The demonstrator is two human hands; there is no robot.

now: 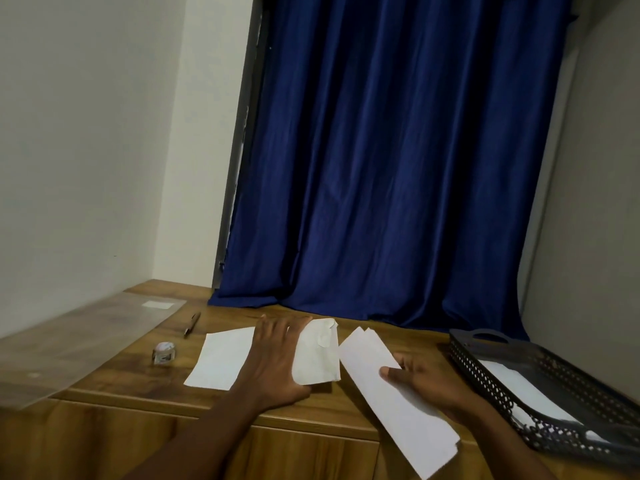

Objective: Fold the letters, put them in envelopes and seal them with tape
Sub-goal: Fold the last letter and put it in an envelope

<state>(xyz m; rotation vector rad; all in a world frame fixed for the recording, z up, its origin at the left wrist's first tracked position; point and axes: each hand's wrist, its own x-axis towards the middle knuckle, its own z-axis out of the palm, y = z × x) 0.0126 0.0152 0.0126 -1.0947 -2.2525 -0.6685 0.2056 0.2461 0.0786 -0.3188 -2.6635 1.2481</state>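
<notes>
My left hand [273,362] lies flat with fingers spread across a white envelope [317,355] and a white sheet [221,358] on the wooden table [138,393]. The envelope's flap end points away from me and looks crumpled. My right hand [426,382] holds a long folded white letter [391,393] just above the table, thumb on top, to the right of the envelope. A small roll of clear tape [165,353] stands left of the sheet.
A black pen [192,323] lies behind the tape. A clear plastic sleeve [69,341] covers the table's left end. A black mesh tray [554,386] with white paper sits at the right. A blue curtain [398,168] hangs behind.
</notes>
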